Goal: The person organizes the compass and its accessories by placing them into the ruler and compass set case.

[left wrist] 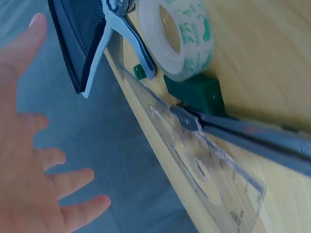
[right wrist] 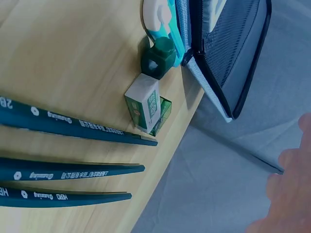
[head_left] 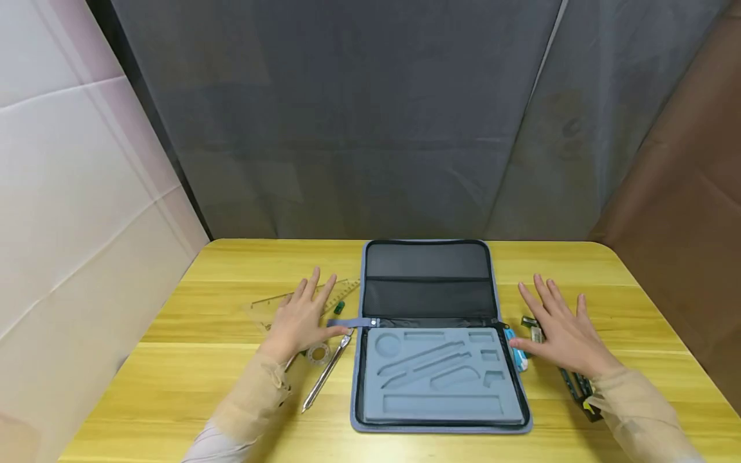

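My left hand (head_left: 301, 321), fingers spread, is above the left side of the table and holds nothing. Near it are a silver, compass-like metal tool (head_left: 327, 373), a tape roll (left wrist: 199, 43), a dark green block (left wrist: 197, 94) and a clear set square (left wrist: 194, 170). On the right, my right hand (head_left: 570, 337) also has its fingers spread and grips nothing. Below and beside it are dark green pencils (right wrist: 73, 172), a white-and-green eraser box (right wrist: 146, 104), a dark green sharpener-like piece (right wrist: 158, 58) and a blue-and-white gadget (head_left: 517, 350). Between the hands lies an unzipped case (head_left: 428, 296).
The case's lower half holds a grey-blue insert (head_left: 399, 379) with shaped recesses. A strap (head_left: 344, 323) sticks out from its left side. The wooden table (head_left: 220, 308) ends at a grey curtain (head_left: 347, 128), with white and brown cloth at the sides.
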A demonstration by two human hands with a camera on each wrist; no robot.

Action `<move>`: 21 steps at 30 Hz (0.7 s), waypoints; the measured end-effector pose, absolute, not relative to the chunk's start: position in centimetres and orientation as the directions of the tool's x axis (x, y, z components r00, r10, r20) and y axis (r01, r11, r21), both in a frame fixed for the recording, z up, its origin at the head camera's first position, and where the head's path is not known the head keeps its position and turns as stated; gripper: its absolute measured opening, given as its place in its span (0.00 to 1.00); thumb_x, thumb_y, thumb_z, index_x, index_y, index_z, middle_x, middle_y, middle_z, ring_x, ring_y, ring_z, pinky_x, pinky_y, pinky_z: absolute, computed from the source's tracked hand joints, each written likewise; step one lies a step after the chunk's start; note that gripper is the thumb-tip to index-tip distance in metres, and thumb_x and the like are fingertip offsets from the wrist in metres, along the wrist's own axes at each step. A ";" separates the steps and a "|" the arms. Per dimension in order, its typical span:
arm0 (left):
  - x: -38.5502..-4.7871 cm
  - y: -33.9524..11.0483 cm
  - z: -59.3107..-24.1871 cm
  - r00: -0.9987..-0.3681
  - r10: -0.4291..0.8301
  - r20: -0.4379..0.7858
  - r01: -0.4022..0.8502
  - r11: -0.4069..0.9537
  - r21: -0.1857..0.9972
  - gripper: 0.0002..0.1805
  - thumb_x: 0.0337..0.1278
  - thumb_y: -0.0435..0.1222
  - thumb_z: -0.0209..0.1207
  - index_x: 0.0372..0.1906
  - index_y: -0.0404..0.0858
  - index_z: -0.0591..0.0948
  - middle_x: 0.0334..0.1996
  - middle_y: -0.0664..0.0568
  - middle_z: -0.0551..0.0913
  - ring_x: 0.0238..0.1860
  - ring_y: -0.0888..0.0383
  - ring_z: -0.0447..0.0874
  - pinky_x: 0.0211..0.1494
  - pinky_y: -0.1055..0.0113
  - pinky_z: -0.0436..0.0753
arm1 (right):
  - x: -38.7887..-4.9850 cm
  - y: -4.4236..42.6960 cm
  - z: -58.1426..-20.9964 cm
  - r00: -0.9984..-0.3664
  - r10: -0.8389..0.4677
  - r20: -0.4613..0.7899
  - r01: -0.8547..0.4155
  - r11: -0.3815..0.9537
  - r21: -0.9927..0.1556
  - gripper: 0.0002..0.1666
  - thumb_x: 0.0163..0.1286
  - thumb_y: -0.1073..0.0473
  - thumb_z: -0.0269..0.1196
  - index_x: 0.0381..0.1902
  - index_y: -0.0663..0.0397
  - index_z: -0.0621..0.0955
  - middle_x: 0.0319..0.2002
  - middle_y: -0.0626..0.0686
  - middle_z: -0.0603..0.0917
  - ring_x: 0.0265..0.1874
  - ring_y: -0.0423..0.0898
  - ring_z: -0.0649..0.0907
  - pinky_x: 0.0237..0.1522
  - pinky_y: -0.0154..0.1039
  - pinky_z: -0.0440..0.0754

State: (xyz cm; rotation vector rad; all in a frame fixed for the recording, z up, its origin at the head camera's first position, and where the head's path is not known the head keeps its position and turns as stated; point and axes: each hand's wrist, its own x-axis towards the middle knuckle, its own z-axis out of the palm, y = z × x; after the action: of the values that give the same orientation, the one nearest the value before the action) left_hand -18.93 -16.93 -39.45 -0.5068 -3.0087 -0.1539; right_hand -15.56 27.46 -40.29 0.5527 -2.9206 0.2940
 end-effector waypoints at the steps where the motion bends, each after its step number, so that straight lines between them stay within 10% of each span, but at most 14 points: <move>1: -18.9 -17.0 -39.5 -0.940 0.324 0.105 0.333 0.939 0.084 0.54 0.40 0.67 0.56 0.71 0.48 0.49 0.70 0.41 0.44 0.66 0.37 0.53 0.55 0.38 0.66 | -15.5 27.4 -40.3 -0.921 -0.346 0.182 -0.375 0.912 -0.166 0.58 0.54 0.33 0.59 0.71 0.40 0.41 0.71 0.54 0.34 0.69 0.55 0.38 0.56 0.71 0.27; 21: -18.0 -19.0 -39.9 -0.873 0.457 0.172 0.482 0.861 0.161 0.40 0.46 0.52 0.63 0.62 0.35 0.66 0.59 0.36 0.66 0.57 0.37 0.66 0.53 0.43 0.71 | -13.4 27.2 -40.5 -0.896 -0.402 0.186 -0.433 0.885 -0.173 0.57 0.53 0.33 0.60 0.72 0.41 0.44 0.71 0.54 0.39 0.70 0.52 0.41 0.59 0.67 0.28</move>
State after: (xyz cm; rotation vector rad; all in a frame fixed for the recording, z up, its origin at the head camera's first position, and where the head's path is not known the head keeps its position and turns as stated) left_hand -18.01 -18.97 -39.89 -0.7367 -2.9060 -0.3014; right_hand -13.37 27.16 -40.52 0.6481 -2.9083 0.3171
